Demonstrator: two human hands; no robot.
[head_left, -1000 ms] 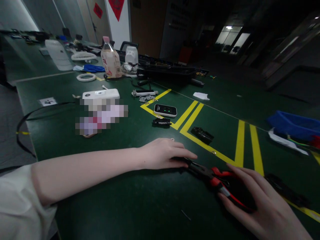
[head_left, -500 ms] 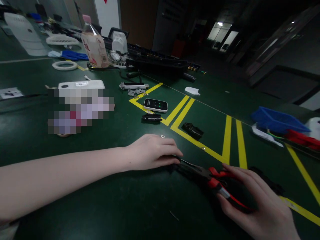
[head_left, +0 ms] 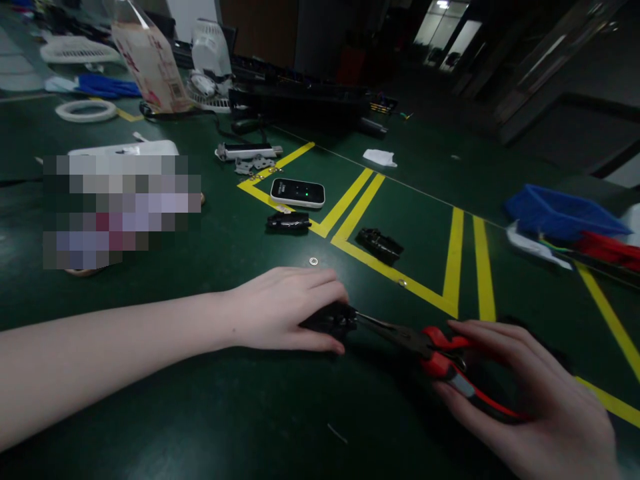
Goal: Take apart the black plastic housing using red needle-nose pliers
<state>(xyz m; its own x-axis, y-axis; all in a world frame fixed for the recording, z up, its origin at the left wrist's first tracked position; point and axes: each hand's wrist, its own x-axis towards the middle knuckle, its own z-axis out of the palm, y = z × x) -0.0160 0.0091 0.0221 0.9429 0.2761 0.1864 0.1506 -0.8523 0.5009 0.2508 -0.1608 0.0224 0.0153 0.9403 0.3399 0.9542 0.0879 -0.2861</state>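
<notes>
Since a moment ago the left hand [head_left: 285, 308] has curled its fingers around a small black part [head_left: 330, 319] on the dark green table [head_left: 200, 400], now exposed where the long-nosed pliers with red handles [head_left: 425, 347], gripped in the right hand [head_left: 530, 400], meet it.

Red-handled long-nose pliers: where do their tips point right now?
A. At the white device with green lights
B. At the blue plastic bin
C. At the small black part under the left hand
C: the right hand grips the red-handled long-nose pliers, whose tips reach the small black part pinned under the left hand.
</notes>
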